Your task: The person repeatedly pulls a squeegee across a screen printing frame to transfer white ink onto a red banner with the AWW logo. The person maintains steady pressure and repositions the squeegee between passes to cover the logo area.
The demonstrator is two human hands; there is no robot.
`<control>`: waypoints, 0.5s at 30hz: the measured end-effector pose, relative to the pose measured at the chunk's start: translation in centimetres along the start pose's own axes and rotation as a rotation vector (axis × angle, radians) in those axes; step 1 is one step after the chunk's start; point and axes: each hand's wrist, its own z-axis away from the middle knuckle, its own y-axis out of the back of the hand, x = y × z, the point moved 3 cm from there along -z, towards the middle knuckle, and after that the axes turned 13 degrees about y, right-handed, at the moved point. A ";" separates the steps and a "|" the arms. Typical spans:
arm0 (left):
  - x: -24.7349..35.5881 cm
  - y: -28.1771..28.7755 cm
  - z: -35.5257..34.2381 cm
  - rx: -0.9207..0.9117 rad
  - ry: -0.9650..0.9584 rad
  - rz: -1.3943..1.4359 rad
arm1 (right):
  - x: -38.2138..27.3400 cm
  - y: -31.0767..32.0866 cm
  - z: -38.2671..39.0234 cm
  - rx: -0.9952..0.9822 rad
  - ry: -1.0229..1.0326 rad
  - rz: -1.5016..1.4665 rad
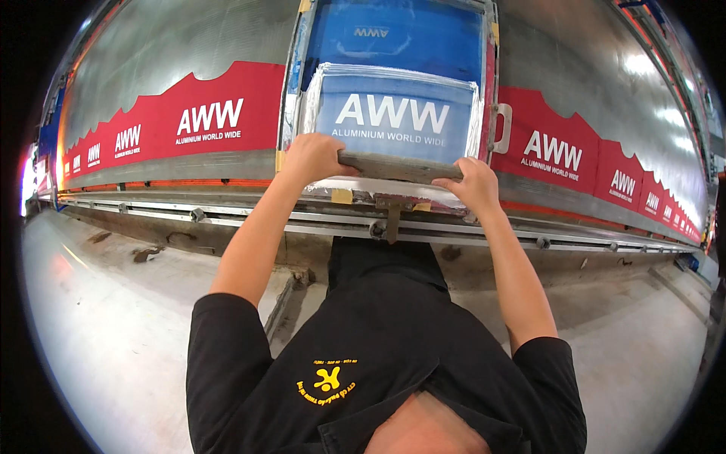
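My left hand (321,155) and my right hand (470,185) grip the two ends of a flat grey bar (401,168), thumbs along its near side and fingers partly hidden behind it. The bar lies across the near part of a blue mesh screen (386,47) in a metal frame, below a pale blue area (393,110) with large white lettering and a white-smeared border. White residue also coats the frame's near edge, where bits of yellow tape (342,196) show. A metal bracket (393,218) hangs below that edge.
Long grey metal surfaces (575,45) with red printed sheets (219,87) stretch to either side. A metal rail (544,243) with fittings runs across in front of my body, above a stained concrete ledge and pale floor (113,318).
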 end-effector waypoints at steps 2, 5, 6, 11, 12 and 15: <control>-0.4 0.1 -2.4 -0.276 0.057 -0.029 | 1.1 -0.3 -2.0 -0.295 -0.143 -0.101; -2.2 0.7 -6.0 -0.433 -0.027 0.025 | 3.6 -0.5 -5.3 -0.508 -0.174 -0.204; -3.9 -1.1 -6.3 -0.216 -0.069 0.113 | 4.3 -0.9 -5.6 -0.433 -0.105 -0.078; -2.8 8.2 -11.7 -0.233 -0.022 0.094 | 7.4 5.9 -10.8 0.280 -0.304 -0.518; -2.8 9.6 -13.0 -0.164 -0.052 0.061 | 9.2 5.7 -10.9 0.330 -0.398 -0.446; -3.7 10.6 -17.1 0.000 -0.127 0.028 | 13.0 4.5 -10.8 0.464 -0.651 -0.386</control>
